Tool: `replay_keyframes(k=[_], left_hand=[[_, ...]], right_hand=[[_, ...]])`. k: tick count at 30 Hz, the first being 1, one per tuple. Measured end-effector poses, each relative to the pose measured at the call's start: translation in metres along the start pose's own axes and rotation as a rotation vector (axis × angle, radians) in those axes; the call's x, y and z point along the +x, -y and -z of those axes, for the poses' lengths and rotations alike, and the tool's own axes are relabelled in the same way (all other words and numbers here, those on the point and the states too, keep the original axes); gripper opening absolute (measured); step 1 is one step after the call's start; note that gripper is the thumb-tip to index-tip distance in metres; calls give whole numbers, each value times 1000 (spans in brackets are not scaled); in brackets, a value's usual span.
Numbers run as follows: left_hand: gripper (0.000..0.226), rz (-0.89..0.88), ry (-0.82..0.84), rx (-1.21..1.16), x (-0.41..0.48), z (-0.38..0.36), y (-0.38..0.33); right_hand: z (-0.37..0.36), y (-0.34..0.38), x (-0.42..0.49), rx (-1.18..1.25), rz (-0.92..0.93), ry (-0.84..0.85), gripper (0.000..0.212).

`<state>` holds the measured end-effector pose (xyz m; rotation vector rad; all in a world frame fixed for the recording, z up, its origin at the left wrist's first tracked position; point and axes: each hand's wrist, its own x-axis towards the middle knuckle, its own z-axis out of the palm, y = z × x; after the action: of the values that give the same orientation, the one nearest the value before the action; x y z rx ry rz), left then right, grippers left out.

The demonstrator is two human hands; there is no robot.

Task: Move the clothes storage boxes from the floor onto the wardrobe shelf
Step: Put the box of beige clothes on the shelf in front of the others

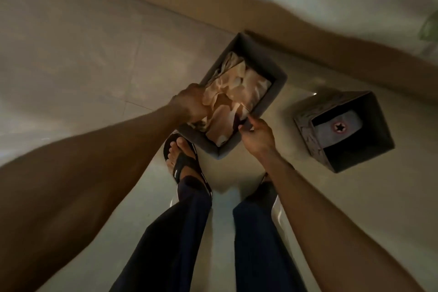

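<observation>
We wear long, dark navy trousers (189,220), loose down the legs. Our left foot (175,149) is in a black flip-flop (183,164) with a broad strap, a small white mark on the strap and a thin white line along the sole's edge. Our forearms (106,149), left hand (189,102) and right hand (257,138) are bare.

Two storage boxes on the floor (71,54): one long grey box (276,92) and one square patterned box (305,133). Two hands in shot, the left hand (189,104) and the right hand (257,136). One sandal (182,163) shows clearly, and there's one star-badged item (339,127).
</observation>
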<state>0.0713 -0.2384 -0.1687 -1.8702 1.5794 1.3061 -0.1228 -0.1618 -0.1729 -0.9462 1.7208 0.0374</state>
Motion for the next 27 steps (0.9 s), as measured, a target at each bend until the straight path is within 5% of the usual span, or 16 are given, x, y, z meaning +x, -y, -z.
replay_keyframes(k=[6, 16, 27], left_hand=[[37, -57, 4, 51, -40, 11, -6], [32, -89, 160, 57, -290, 53, -99], [31, -400, 197, 160, -496, 80, -250]], right_hand=[[22, 13, -40, -61, -50, 10, 38], [154, 30, -272, -183, -25, 56, 24], [273, -1, -544, 51, -196, -260, 36]])
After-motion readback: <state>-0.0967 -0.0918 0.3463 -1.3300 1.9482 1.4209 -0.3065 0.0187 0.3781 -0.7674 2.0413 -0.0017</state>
